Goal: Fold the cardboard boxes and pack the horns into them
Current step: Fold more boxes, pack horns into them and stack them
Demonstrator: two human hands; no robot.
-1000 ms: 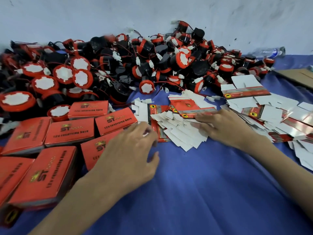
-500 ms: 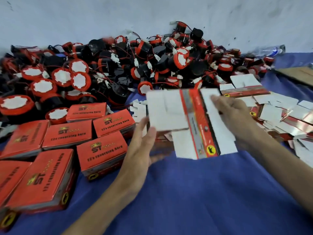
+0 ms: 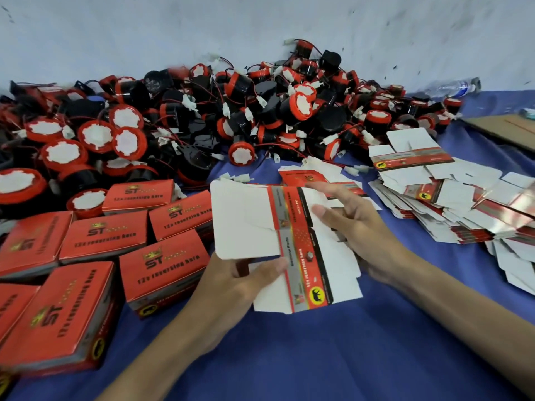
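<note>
A flat, unfolded cardboard box point(image 3: 249, 224), white inside with a red printed strip, is held up over the blue cloth in front of me. My left hand point(image 3: 231, 290) pinches its lower left edge between thumb and fingers. My right hand point(image 3: 353, 224) grips its right side, with the thumb and a finger on the printed face. A big heap of red and black horns point(image 3: 237, 117) with white caps and wires lies behind, against the wall. More flat boxes point(image 3: 451, 198) are stacked to the right.
Several folded red boxes point(image 3: 162, 267) marked "ST 12v reversing horn" stand in rows at the left. A brown cardboard sheet point(image 3: 503, 128) and a plastic bottle point(image 3: 454, 87) lie at the far right. Blue cloth point(image 3: 318, 357) covers the near surface.
Both hands reached to the pile of flat boxes, lifted one off it and brought it closer; my left hand has moved from beneath it to pinching its lower edge.
</note>
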